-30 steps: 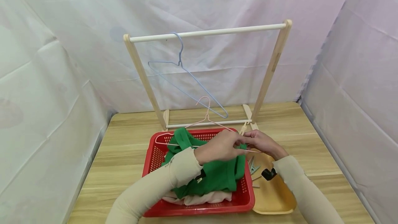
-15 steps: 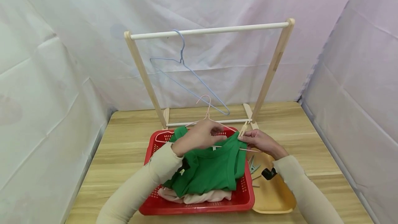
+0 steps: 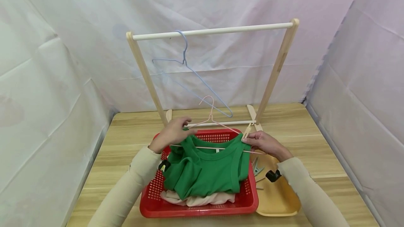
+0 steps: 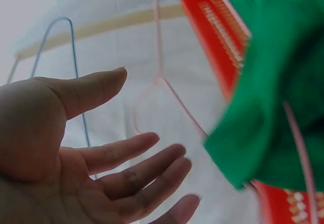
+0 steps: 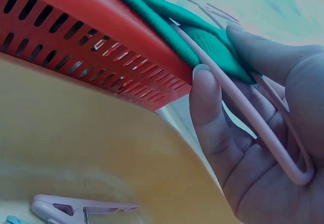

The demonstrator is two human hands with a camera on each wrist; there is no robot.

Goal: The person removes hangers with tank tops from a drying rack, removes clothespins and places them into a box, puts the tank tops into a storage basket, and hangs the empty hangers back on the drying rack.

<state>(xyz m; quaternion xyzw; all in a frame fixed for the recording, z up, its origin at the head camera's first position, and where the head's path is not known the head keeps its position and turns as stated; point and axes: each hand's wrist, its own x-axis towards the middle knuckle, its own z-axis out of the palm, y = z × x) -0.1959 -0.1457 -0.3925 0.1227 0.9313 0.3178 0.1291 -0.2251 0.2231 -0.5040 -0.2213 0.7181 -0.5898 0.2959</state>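
Note:
A green sleeveless top (image 3: 214,171) lies partly in the red basket (image 3: 199,214), with a pink clothes hanger (image 3: 210,115) inside its neck and shoulders. My right hand (image 3: 265,143) holds the hanger's right end together with the green shoulder strap; in the right wrist view, thumb and finger press on either side. A cream clothespin (image 3: 247,131) stands at those fingertips; whether it is clipped on cannot be told. My left hand (image 3: 173,134) is at the left strap. In the left wrist view its fingers are spread, apart from the green cloth (image 4: 273,92).
A blue hanger (image 3: 202,76) hangs from the rack's white rail (image 3: 214,31) behind the basket. To the right of the basket stands a yellow tray (image 3: 274,199) with several clothespins (image 3: 258,170). Pale pink cloth (image 3: 202,199) lies under the top.
My left hand has left the right strap and moved left across the top to its left shoulder. The right hand stays in place, and the clothespin beside it shows more fully.

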